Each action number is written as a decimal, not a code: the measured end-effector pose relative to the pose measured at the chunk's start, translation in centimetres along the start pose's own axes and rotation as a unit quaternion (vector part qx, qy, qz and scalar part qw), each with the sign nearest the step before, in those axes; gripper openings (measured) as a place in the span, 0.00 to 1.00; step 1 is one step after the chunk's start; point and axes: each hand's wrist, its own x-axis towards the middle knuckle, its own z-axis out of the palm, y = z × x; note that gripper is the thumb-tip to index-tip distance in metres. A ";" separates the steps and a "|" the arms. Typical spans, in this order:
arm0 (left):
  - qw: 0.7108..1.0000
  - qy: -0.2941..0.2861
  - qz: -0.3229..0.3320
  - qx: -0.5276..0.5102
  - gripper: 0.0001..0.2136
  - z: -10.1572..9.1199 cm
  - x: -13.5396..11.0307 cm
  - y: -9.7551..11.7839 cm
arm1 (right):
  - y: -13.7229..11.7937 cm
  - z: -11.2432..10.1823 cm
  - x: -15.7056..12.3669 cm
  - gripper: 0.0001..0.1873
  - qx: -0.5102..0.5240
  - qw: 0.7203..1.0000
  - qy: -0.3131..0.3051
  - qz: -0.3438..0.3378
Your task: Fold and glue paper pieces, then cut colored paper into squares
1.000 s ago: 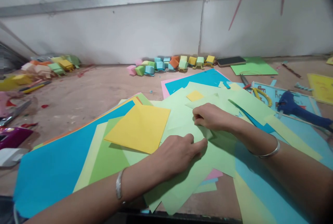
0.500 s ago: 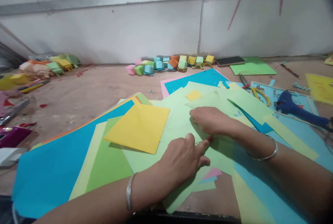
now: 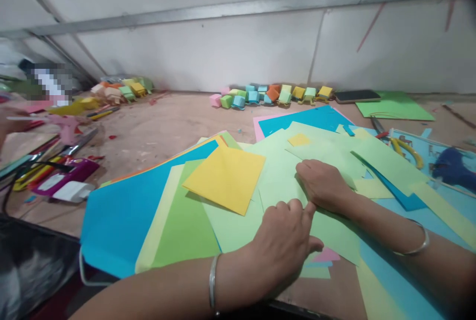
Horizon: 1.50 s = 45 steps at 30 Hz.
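My left hand (image 3: 284, 240) rests on a light green sheet of paper (image 3: 273, 188), its thumb and index finger spread apart. The index fingertip touches my right hand (image 3: 323, 186), which is closed, with its fingers curled down at the light green paper; what its fingertips pinch is mostly hidden. Left of the hands a yellow square of paper (image 3: 226, 179) lies folded on top of the stack. A small yellow square (image 3: 299, 139) sits just beyond my right hand.
Blue paper (image 3: 126, 226) and green paper (image 3: 186, 236) fan out at the left. Folded paper figures (image 3: 273, 93) line the wall beside a phone (image 3: 357, 96). Pliers (image 3: 407, 151) and a blue glue gun (image 3: 451, 169) lie right. Another person's hand (image 3: 11, 122) is at far left.
The view has turned left, so everything sits further right and more of the left side shows. My left index finger has come against my right hand, now more tightly curled.
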 end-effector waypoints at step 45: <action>0.890 0.337 -0.067 -0.300 0.07 -1.6 0.4 -11.2 | 2.1 -2.1 -1.0 0.07 0.074 0.891 0.415 -0.170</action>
